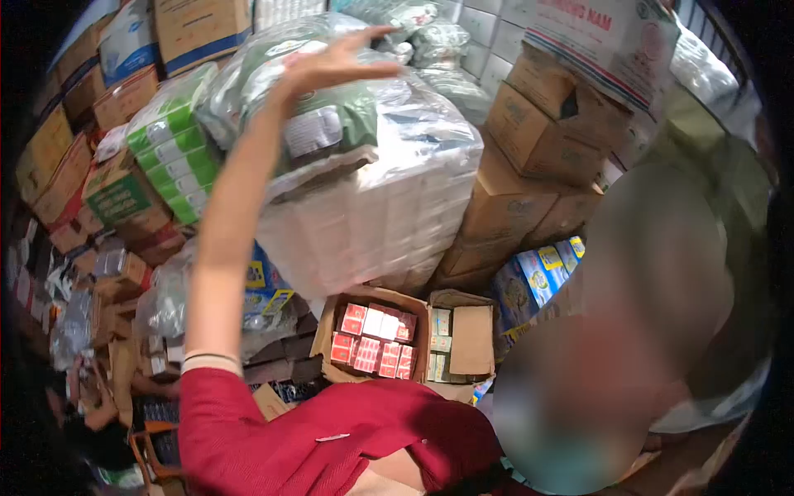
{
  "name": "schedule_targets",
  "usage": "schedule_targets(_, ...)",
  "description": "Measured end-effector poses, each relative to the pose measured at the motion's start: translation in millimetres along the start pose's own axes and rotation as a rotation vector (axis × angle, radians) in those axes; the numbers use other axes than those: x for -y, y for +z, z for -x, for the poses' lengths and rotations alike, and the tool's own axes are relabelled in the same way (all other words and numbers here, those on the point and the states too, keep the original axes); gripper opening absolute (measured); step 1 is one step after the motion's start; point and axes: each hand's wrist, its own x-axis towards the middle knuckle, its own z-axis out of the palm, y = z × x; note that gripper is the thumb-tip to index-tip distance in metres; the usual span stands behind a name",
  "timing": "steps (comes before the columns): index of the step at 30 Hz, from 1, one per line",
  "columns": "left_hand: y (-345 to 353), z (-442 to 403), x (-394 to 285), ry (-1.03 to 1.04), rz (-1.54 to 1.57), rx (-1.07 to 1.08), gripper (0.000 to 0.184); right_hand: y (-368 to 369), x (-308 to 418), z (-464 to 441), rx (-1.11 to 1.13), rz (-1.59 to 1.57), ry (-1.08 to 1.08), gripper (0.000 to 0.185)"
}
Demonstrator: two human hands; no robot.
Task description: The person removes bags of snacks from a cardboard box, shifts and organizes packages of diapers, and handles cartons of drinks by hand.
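Observation:
My left arm, in a red sleeve, reaches up and forward across the view. At its end my left hand (335,68) is open, fingers spread and slightly smeared by motion, holding nothing. Behind it is a green and white plastic-wrapped pack (343,124) on a large stack of white wrapped packs (372,215); whether the hand touches the pack I cannot tell. My right hand is out of view. Below my arm, near my chest, stands an open carton (420,331) with several small red and white boxes (368,351) inside.
A second open carton (473,339) holds small pale boxes. Brown cartons (529,132) are piled at the right, beside blue packs (538,277). Green and white packs (169,153) and more cartons (203,33) rise at the left. A blurred area hides much of the right side.

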Motion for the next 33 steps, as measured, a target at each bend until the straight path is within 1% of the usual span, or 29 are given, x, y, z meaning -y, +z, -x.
schedule_targets(1,23.9,-4.0,-19.5,0.116,0.127,0.014,0.093,3.7,-9.9,9.0,0.006,-0.011,0.006,0.05)
schedule_targets(2,38.6,6.5,-64.2,0.28,0.272,0.093,0.094,4.9,-20.5,18.1,0.012,-0.022,0.012,0.05)
schedule_targets(3,67.1,13.6,-78.5,0.273,0.246,0.225,0.103,9.1,-28.4,25.6,0.02,-0.03,0.019,0.05)
schedule_targets(4,89.6,19.1,-101.8,0.29,0.345,0.331,0.114,11.3,-34.8,32.4,0.03,-0.041,0.023,0.05)
schedule_targets(6,147.0,17.4,-108.1,0.408,0.548,0.342,0.118,18.3,-47.1,42.7,0.042,-0.052,0.029,0.05)
schedule_targets(8,178.5,25.3,-119.8,0.28,0.872,0.533,0.129,23.6,-53.4,49.2,0.05,-0.076,0.03,0.05)
schedule_targets(9,181.5,33.7,-129.8,0.533,0.746,0.417,0.124,26.4,-56.7,50.8,0.054,-0.082,0.032,0.051)
schedule_targets(11,169.0,53.0,-142.9,0.302,0.954,0.762,0.115,34.8,-60.8,49.5,0.062,-0.111,0.033,0.051)
schedule_targets(14,175.2,82.3,-127.6,0.411,1.09,0.391,0.099,48.7,-62.3,46.5,0.069,-0.148,0.04,0.051)
schedule_targets(15,192.3,88.9,-118.7,0.389,1.129,0.424,0.091,54.6,-61.0,43.0,0.081,-0.159,0.039,0.051)
schedule_targets(18,230.8,107.1,-94.4,0.259,1.17,0.504,0.088,74.6,-51.5,29.8,0.094,-0.217,0.021,0.051)
schedule_targets(22,256.8,138.2,-74.6,0.041,1.267,0.515,0.084,97.4,-32.9,13.6,0.122,-0.29,0.006,0.052)
schedule_targets(26,271.2,164.8,-61.4,-0.127,1.388,0.491,0.081,115.2,-10.1,-7.3,0.139,-0.406,0.011,0.053)
schedule_targets(30,286.1,190.7,-58.2,-0.259,1.511,0.469,0.077,147.3,22.1,-18.8,0.172,-0.603,0.047,0.054)
schedule_targets(33,293.6,207.1,-61.0,-0.34,1.589,0.457,0.075,180.1,51.3,-22.4,0.2,-0.828,0.114,0.054)
